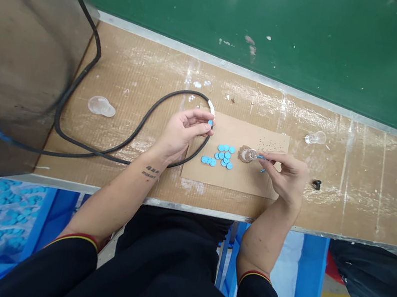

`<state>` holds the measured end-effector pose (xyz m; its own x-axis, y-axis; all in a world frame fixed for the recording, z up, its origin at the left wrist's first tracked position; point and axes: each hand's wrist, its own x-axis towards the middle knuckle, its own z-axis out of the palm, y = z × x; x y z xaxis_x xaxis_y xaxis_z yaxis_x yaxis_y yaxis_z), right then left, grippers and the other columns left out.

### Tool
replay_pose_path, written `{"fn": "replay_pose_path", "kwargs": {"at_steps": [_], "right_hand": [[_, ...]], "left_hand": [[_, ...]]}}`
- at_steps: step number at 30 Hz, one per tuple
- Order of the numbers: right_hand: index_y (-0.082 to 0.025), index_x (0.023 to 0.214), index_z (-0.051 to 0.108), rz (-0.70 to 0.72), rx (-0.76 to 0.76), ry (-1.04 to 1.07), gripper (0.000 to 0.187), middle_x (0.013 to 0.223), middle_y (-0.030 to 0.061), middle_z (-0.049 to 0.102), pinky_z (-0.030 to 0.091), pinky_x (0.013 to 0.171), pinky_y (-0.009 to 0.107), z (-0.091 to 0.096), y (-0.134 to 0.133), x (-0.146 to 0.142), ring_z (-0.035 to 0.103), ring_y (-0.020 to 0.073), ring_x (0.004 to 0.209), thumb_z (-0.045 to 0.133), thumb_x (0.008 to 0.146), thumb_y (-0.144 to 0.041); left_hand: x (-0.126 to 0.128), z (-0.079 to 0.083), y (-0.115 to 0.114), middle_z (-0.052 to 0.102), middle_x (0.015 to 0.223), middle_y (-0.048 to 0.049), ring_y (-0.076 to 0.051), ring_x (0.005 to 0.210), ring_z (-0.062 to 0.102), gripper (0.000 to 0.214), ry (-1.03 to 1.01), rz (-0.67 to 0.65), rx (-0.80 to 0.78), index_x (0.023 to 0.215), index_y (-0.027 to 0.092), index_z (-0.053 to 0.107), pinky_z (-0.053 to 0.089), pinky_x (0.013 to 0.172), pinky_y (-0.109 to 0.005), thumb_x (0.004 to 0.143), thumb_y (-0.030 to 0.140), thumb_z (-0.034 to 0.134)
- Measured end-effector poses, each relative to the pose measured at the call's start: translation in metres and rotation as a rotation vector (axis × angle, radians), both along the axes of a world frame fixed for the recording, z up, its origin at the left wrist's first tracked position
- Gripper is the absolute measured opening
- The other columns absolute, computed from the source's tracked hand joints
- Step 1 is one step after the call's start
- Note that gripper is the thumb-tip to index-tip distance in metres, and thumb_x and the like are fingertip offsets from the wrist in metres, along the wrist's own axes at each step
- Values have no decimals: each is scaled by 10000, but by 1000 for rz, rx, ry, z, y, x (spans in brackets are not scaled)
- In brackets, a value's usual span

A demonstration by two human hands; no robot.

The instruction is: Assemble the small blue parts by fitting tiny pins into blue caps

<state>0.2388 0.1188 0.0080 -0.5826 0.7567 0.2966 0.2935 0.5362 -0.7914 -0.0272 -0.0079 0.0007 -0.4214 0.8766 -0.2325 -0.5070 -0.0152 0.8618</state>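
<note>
the left hand [180, 133] pinches one small blue disc [210, 123] between fingertips above the cardboard sheet [239, 180]. the right hand [285, 175] closes around a thin blue-tipped tool [260, 157], touching a small clear cup [247, 154] beside the pile of blue discs [222, 156].

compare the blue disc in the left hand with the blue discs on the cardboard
The blue disc is single, pinched in the left hand; the pile of blue discs is a loose cluster. The held disc sits by the black cable end; the pile lies flat on the cardboard sheet. Both look the same blue, small and round.
</note>
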Motion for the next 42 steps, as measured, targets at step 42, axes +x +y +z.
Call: {"fn": "replay_pose_path", "kwargs": {"at_steps": [42], "right_hand": [[-338, 1032, 755, -342, 259, 515, 187, 831, -1, 707, 592, 633, 368, 16, -6, -30, 685, 188, 704, 775, 917, -484]], "left_hand": [[28, 13, -5, 768, 762, -15, -115, 649, 682, 555, -207, -226, 129, 820, 192, 613, 550, 676, -256, 644, 579, 969]]}}
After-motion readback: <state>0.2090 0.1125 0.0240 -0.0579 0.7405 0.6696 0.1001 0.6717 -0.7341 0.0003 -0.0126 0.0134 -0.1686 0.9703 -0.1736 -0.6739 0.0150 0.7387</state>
